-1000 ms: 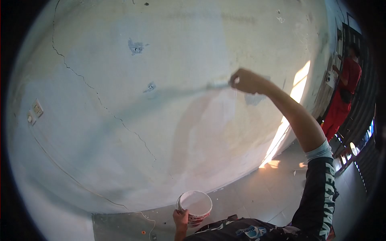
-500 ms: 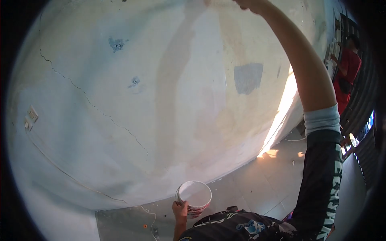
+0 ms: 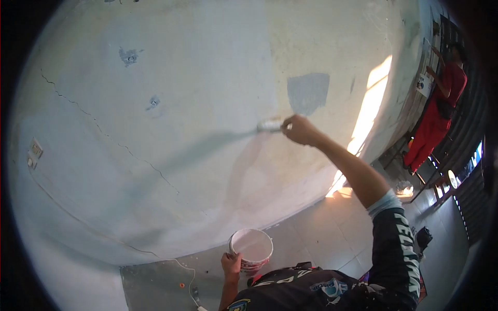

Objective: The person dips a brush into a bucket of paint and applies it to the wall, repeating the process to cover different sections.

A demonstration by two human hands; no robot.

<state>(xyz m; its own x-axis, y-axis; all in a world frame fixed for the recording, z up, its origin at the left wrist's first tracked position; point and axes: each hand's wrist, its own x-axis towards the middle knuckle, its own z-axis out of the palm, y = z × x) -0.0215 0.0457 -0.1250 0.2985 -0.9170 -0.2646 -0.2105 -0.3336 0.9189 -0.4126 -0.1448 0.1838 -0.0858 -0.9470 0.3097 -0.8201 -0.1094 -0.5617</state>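
My right hand [image 3: 302, 130] is closed around the handle of a paintbrush [image 3: 270, 125], whose pale, wide head is against the wall [image 3: 218, 93] or very close to it. The brush is left of and below a grey square patch [image 3: 308, 93]. Down at waist height, my left hand [image 3: 231, 263] grips the near-left rim of a white paint bucket [image 3: 252, 244]. Its open top faces up, its inner wall is coated white, and reddish print shows on the outside. My shadow falls across the wall left of the brush.
A crack [image 3: 116, 140] runs down the wall, below two small patched holes. On the left, a white cable [image 3: 88, 225] runs from a wall socket [image 3: 36, 149] to the tiled floor [image 3: 321, 233]. At right, a person in red [image 3: 441, 109] works at the wall near a stool [image 3: 445, 184].
My right hand has come down from the top edge to mid-wall, bringing the paintbrush into view. My left hand still holds the bucket. The view has shifted slightly, showing more of the person in red.
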